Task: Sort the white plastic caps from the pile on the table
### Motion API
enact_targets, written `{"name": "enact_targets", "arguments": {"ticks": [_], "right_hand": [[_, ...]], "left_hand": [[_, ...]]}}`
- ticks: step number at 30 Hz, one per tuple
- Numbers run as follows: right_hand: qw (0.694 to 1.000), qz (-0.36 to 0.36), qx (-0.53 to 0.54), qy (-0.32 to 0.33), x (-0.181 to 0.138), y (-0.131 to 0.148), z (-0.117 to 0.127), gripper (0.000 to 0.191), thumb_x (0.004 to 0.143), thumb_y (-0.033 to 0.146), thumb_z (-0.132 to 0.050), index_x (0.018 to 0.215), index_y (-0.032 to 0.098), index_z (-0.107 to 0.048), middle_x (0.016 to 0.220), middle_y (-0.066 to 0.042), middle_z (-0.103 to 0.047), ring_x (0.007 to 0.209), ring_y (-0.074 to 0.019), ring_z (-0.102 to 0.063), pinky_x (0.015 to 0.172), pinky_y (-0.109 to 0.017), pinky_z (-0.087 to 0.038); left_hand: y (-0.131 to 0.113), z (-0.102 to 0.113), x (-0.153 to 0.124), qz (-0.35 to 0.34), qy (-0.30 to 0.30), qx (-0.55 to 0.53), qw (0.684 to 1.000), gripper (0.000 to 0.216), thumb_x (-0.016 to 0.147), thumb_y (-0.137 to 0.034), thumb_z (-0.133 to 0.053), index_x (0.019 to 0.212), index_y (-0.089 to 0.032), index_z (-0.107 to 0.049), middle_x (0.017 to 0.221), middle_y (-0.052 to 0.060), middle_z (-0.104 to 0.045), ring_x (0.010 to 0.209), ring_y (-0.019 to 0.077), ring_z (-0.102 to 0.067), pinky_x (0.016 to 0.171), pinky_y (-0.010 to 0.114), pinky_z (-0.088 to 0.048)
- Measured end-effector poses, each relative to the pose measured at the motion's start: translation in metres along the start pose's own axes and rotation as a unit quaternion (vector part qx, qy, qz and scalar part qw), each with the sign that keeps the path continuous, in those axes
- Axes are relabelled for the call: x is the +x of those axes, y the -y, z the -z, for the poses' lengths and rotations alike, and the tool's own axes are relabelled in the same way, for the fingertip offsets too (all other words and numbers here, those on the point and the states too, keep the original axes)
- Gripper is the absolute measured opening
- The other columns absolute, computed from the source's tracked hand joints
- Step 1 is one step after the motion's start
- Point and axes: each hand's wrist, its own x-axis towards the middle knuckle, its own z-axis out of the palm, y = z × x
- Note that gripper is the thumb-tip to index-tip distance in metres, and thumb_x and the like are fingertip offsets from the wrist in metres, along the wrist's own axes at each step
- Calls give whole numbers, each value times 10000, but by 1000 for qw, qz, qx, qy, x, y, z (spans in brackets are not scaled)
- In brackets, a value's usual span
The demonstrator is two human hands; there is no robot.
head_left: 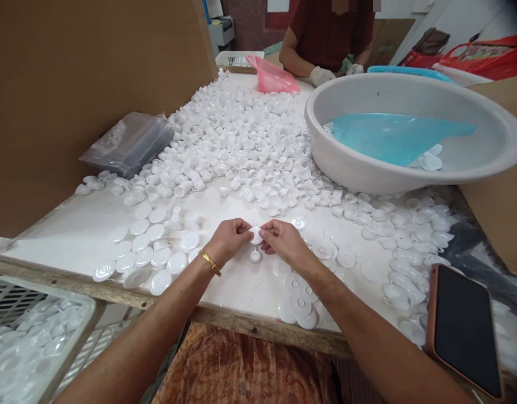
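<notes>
A small white plastic saucer (255,235) is pinched by its edges between my left hand (229,240) and my right hand (284,240), with thumbs and forefingers closed on it. Just below it on the table lies a tiny white cup (255,256). Loose white saucers (142,242) lie by my left forearm, some overlapping. More of these discs (300,306), several with raised rings showing, are beside my right forearm. Beyond my hands spreads a large heap of tiny white cups (245,134).
A grey basin (410,174) holding a blue scoop (393,134) stands back right. A pink scoop (275,78) lies behind the heap. At right rests a phone (466,331); at left, a bagged dark pack (132,143) and cardboard (94,73). A gloved co-worker (329,39) sits opposite.
</notes>
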Motion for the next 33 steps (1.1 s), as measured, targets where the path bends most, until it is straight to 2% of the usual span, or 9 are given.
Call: {"name": "enact_targets", "arguments": {"ticks": [6, 12, 16, 18, 21, 23, 25, 29, 33], "right_hand": [[999, 4, -29, -14, 4, -6, -2, 51, 788, 221, -568, 795, 172, -577, 681, -10, -646, 565, -106, -628, 528, -205, -515], [998, 29, -50, -18, 2, -9, -3, 73, 786, 241, -546, 771, 185, -591, 684, -9, -654, 579, -118, -637, 549, -225, -515], [999, 23, -40, -24, 1, -6, -3, 61, 782, 236, -552, 763, 180, -567, 671, -10, -648, 553, -121, -632, 528, -229, -512], [999, 21, -36, -22, 2, -6, -4, 62, 784, 237, -552, 769, 177, -562, 669, -10, -647, 547, -118, -630, 527, -226, -509], [999, 24, -36, -19, 3, -7, -4, 76, 790, 241, -543, 814, 176, -573, 675, -9, -645, 543, -111, -624, 539, -221, -505], [998, 34, -39, -20, 3, -8, -3, 93, 800, 237, -516, 836, 177, -577, 662, -7, -638, 546, -110, -620, 549, -224, -504], [998, 46, -44, -22, 2, -10, -2, 101, 803, 209, -478, 830, 179, -572, 636, -3, -626, 548, -114, -613, 556, -231, -505], [998, 54, -43, -13, -1, -11, -1, 117, 768, 131, -440, 785, 184, -542, 638, -4, -619, 584, -132, -614, 573, -248, -510], [999, 21, -23, -10, -6, -10, 0, 123, 749, 104, -430, 779, 187, -516, 698, -22, -633, 634, -148, -631, 592, -257, -511]], "left_hand": [[2, 1, -2, -36, -19, 47, 998, 147, 617, -272, -584, 675, -137, -590, 564, -38, -513, 514, 71, -415, 471, 193, -308], [1, 1, -3, 13, 10, 4, 1000, 148, 633, -239, -573, 739, -136, -578, 511, -65, -455, 435, 50, -351, 421, 183, -261], [3, 1, -3, 0, -4, 72, 997, 130, 677, -241, -541, 762, -151, -581, 556, -44, -488, 460, 70, -392, 441, 200, -293], [2, 1, -3, -19, -36, 131, 991, 183, 700, -269, -548, 840, -162, -596, 630, -19, -521, 525, 97, -448, 497, 225, -358], [-7, -4, 1, -112, -138, 207, 962, 297, 777, -319, -508, 1026, -175, -585, 873, 60, -560, 771, 165, -530, 707, 305, -442], [-17, -13, 8, -166, -203, 254, 931, 351, 843, -326, -424, 1145, -196, -547, 1018, 107, -533, 967, 225, -498, 836, 384, -416], [-25, -26, 18, -187, -238, 315, 899, 402, 877, -336, -366, 1253, -254, -482, 1138, 130, -488, 1091, 278, -427, 886, 461, -371], [-26, -46, 40, -213, -225, 409, 858, 463, 898, -387, -329, 1360, -395, -306, 1351, 88, -342, 1241, 299, -298, 975, 523, -262], [-17, -50, 51, -225, -181, 432, 854, 470, 908, -417, -280, 1376, -430, -231, 1430, 48, -261, 1321, 293, -202, 1033, 549, -162]]}}
